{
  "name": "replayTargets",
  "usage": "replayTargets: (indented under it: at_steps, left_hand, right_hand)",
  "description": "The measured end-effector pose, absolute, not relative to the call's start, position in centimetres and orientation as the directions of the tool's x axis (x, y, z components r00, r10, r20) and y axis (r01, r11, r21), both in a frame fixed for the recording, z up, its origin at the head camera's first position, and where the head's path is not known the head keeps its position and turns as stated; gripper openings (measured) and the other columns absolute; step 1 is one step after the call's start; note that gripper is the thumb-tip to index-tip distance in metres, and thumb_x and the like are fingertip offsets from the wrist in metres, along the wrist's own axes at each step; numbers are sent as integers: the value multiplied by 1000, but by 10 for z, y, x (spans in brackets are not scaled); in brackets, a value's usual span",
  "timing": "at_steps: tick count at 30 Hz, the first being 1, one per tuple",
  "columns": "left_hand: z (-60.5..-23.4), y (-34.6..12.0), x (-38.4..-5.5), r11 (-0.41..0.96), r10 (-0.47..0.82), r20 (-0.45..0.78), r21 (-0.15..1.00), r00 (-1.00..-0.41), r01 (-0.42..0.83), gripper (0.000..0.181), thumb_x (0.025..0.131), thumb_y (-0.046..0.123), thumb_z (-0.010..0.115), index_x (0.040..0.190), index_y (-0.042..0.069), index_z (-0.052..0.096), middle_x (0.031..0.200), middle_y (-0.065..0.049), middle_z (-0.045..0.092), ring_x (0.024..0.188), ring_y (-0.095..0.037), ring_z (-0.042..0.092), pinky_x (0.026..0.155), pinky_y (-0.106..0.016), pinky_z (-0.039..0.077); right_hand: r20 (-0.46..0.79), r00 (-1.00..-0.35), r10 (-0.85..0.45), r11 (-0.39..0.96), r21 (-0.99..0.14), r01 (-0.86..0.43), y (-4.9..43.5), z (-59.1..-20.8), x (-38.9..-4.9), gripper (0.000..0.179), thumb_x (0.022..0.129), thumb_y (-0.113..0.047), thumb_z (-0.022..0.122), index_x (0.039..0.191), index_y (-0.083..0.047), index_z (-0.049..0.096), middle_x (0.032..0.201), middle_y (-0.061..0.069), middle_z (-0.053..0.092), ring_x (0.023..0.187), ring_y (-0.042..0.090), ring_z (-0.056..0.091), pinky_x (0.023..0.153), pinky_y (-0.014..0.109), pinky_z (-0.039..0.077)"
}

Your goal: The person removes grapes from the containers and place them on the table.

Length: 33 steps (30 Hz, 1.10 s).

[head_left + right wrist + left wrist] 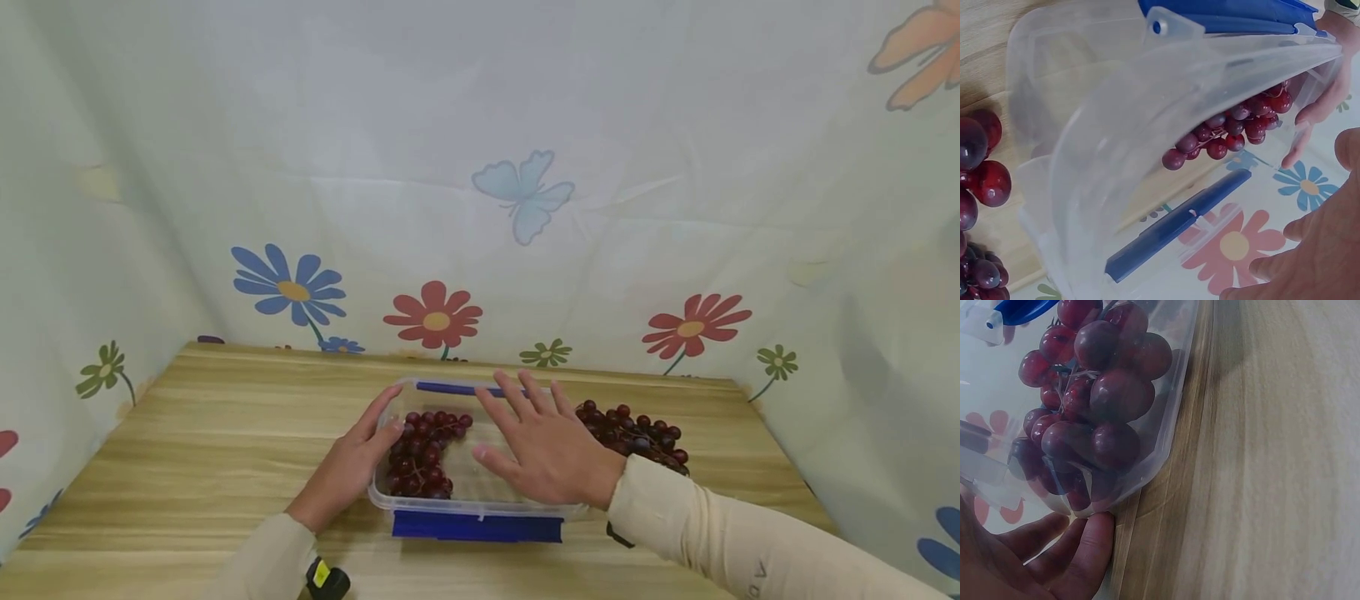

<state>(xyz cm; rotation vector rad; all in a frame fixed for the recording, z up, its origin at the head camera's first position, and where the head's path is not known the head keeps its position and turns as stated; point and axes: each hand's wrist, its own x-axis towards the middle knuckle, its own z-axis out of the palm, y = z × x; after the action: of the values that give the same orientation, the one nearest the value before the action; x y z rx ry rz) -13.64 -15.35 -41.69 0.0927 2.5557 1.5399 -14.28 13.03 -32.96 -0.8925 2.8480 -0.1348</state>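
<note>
A clear plastic food container (480,505) with blue latches (477,527) stands on the table. One bunch of dark red grapes (422,454) lies at its left end, also seen through the wall in the left wrist view. My left hand (348,467) grips the container's left side, thumb near the rim; its fingers (1088,550) touch the outside wall near the bottom. With fingers spread and straight, my right hand (551,446) is over the right part of the container and holds nothing. Whether its heel touches the rim cannot be told.
A second grape bunch (637,433) lies on the wooden table (247,417) just right of the container, partly behind my right wrist. A white curtain (360,167) printed with flowers surrounds the table at the back and sides.
</note>
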Motion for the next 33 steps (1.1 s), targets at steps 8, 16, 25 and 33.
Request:
replayTargets:
  at_steps: [8,16,25,33]
  left_hand:
    - [-419,-154,-137,476,128,-93,879,-987,-21,57,107,64,36,161,54,20,174,-6,26,159,-40,26,124,-72,24]
    - [-420,-154,-137,480,128,-87,877,-988,-15,57,107,64,36,161,54,20,174,-5,25,159,-41,25,123,-73,23]
    - [-421,-154,-137,469,130,-77,883,-988,-7,57,107,63,37,161,52,21,174,-6,26,158,-41,27,123,-73,24]
    - [-419,-153,-137,477,120,-97,878,-988,-29,57,106,65,36,160,54,20,174,-6,26,159,-43,25,122,-76,23]
  right_hand:
    - [-108,-804,-584,811,-107,-575,124,-330,-142,74,108,-65,27,169,-26,14,178,7,8,164,40,7,129,70,9]
    - [-113,-806,-581,814,-93,-574,118,-331,-142,73,108,-66,28,169,-28,13,178,5,7,164,38,8,129,70,9]
    - [-99,-798,-594,804,-96,-587,112,-332,-142,73,108,-65,30,169,-27,16,178,6,10,164,40,10,129,69,11]
    - [-95,-795,-599,800,-110,-589,107,-331,-142,73,108,-65,30,169,-28,15,178,5,9,164,38,9,129,68,11]
